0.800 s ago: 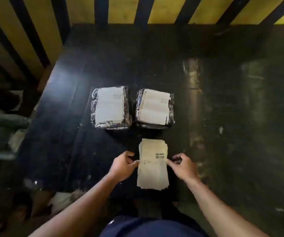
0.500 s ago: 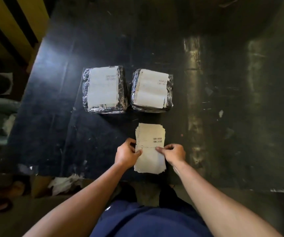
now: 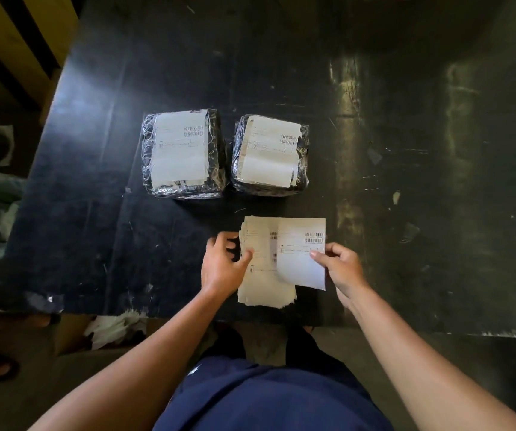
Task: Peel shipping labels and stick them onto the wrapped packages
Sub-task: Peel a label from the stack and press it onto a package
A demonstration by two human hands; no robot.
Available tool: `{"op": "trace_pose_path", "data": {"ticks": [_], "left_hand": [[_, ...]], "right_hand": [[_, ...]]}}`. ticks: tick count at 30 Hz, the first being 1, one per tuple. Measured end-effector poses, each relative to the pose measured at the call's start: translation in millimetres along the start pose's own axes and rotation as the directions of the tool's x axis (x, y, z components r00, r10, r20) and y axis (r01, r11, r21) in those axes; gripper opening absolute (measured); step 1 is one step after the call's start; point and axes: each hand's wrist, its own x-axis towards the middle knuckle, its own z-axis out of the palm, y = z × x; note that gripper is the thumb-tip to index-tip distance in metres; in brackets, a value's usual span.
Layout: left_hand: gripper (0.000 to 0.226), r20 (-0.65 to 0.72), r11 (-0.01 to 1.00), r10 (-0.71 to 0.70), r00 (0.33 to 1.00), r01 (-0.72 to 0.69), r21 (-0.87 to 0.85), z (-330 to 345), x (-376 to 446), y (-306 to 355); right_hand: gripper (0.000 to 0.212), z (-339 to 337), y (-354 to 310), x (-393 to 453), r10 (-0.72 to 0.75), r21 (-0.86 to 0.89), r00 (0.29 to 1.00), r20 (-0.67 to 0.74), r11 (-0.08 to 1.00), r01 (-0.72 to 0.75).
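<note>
Fingers of the right hand are pinched on the edge of a single label sheet, which is held over the right side of the label stack. The stack is pressed down at its left edge by the left hand, thumb on the paper. Beyond, two wrapped packages are set side by side on the black table, each already labelled.
</note>
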Motion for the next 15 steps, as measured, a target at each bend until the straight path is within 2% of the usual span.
{"op": "trace_pose_path", "data": {"ticks": [1,3,5,7,11,15], "left_hand": [[0.052,0.015,0.997,0.029,0.999,-0.028,-0.068,-4,-3,8],[0.056,0.141,0.978,0.043,0.989,-0.013,-0.207,-14,-9,28],[0.069,0.315,0.926,0.035,0.948,0.087,-0.367,-29,-16,52],[0.066,0.411,0.857,0.074,0.909,0.153,-0.492,-42,-23,72],[0.036,0.371,0.79,0.167,0.914,0.101,-0.605,-64,-34,98],[0.03,0.324,0.778,0.215,0.921,0.039,-0.627,-83,-43,113]], "right_hand": [[0.005,-3,-8,-8,-0.033,0.012,0.999,0.033,0.999,0.033],[0.006,-4,-22,-22,-0.091,0.023,0.992,0.082,0.996,0.09],[0.007,-2,-37,-36,-0.144,0.042,0.981,0.128,0.989,0.139],[0.007,3,-51,-49,-0.201,0.045,0.964,0.176,0.98,0.196],[0.01,8,-80,-73,-0.322,0.041,0.906,0.274,0.945,0.324],[0.012,-4,-119,-92,-0.449,0.191,0.84,0.306,0.893,0.407]]}}
